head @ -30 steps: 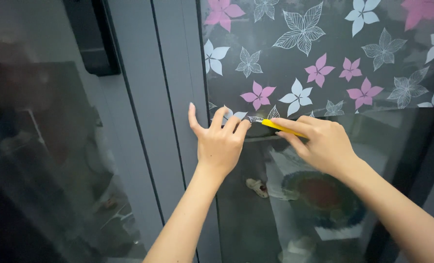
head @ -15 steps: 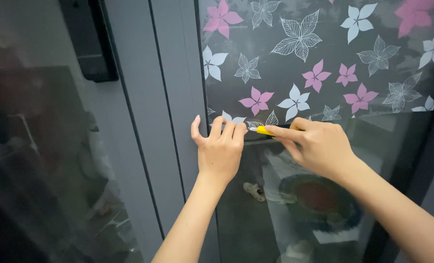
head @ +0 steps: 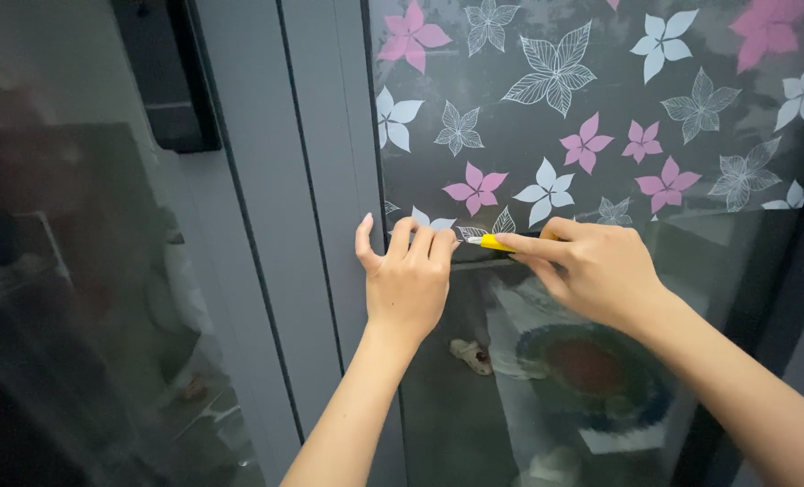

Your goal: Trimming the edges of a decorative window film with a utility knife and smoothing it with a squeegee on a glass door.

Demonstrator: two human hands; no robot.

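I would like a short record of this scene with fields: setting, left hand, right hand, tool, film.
setting: glass door beside a grey frame
left hand: left hand flat on the glass at the film's lower edge
right hand: right hand grips the tool
tool: yellow cutter, tip pointing towards the left fingers
film: flower-patterned film, pink and white, covers the upper glass

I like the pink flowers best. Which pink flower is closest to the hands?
The pink flower just above the left hand, near the film's bottom edge. The other pink ones sit higher up or further right, away from the yellow cutter.
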